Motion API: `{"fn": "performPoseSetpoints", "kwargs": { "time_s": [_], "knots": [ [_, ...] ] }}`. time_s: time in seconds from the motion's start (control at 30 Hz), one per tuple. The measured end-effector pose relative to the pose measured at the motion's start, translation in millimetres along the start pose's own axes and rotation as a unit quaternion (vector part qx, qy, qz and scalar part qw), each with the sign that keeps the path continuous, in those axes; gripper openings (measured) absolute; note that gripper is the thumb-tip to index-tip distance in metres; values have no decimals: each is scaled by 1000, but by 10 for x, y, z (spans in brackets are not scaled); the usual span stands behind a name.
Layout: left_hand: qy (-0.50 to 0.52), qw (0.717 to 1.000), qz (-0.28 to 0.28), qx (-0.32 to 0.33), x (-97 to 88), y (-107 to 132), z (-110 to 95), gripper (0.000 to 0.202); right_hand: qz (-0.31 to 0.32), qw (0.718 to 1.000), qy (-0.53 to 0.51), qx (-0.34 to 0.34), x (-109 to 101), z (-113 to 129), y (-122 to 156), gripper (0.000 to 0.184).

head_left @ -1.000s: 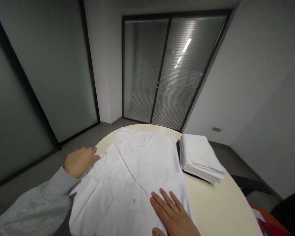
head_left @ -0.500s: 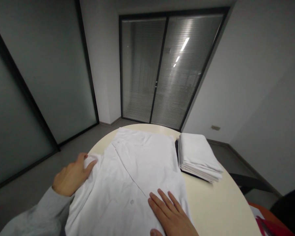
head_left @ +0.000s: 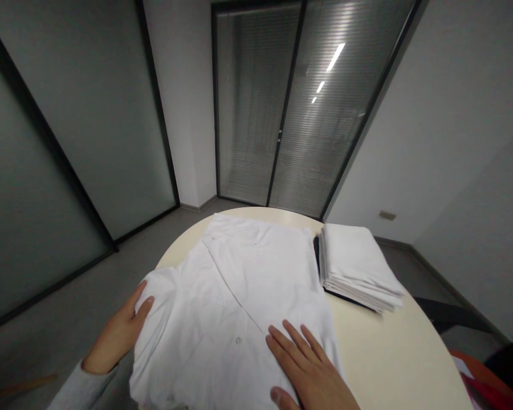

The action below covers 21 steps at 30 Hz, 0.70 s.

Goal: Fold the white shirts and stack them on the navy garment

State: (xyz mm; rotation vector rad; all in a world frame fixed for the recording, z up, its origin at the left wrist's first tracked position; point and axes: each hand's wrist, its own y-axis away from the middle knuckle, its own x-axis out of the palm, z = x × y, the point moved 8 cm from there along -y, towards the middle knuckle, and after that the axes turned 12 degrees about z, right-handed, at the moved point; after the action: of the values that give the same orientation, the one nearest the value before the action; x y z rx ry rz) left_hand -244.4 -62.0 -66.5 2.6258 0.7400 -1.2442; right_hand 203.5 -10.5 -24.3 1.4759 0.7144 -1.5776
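A white buttoned shirt (head_left: 239, 285) lies spread over the round cream table (head_left: 389, 353). My right hand (head_left: 308, 370) rests flat on the shirt's near right part, fingers stretched out and slightly apart. My left hand (head_left: 119, 333) is at the shirt's left edge, where a sleeve hangs over the table's rim. Its thumb and fingers lie against the cloth; whether they pinch the fabric I cannot make out.
A stack of folded white cloths (head_left: 359, 267) sits on a dark board at the table's right side, just beside the shirt. Something orange and red (head_left: 487, 381) shows at the lower right. Glass doors with blinds stand behind the table.
My left hand has slid back toward me along the shirt's left edge. The right hand has stayed flat in place. The view has shifted slightly.
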Motion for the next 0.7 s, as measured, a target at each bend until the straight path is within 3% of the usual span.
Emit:
{"fn": "performPoseSetpoints", "kwargs": {
  "time_s": [0.13, 0.27, 0.4, 0.5, 0.57, 0.63, 0.7],
  "knots": [
    [-76, 997, -1, 16, 6, 16, -169, 76, -10, 1000, -11, -2, -5, 4, 7, 76],
    [-130, 982, -19, 138, 77, 47, -672, 77, -8, 1000, -16, 0, -25, 18, 9, 74],
    [-184, 967, -5, 177, 85, 38, -1057, 68, 3, 1000, -21, 0, -37, 30, -2, 74],
    [-88, 982, 19, 165, -60, -18, -1161, 73, 22, 999, -23, 6, -17, 20, -12, 72],
    [45, 991, -6, 124, -260, -82, -1137, 83, 23, 999, -28, 7, -23, 18, -9, 71],
    [205, 975, -47, 72, -464, -148, -1058, 87, 13, 999, -37, 5, -51, 21, 1, 71],
    [330, 940, -87, 22, -631, -209, -955, 82, 9, 999, -44, 7, -73, 25, 10, 71]
  ]
}}
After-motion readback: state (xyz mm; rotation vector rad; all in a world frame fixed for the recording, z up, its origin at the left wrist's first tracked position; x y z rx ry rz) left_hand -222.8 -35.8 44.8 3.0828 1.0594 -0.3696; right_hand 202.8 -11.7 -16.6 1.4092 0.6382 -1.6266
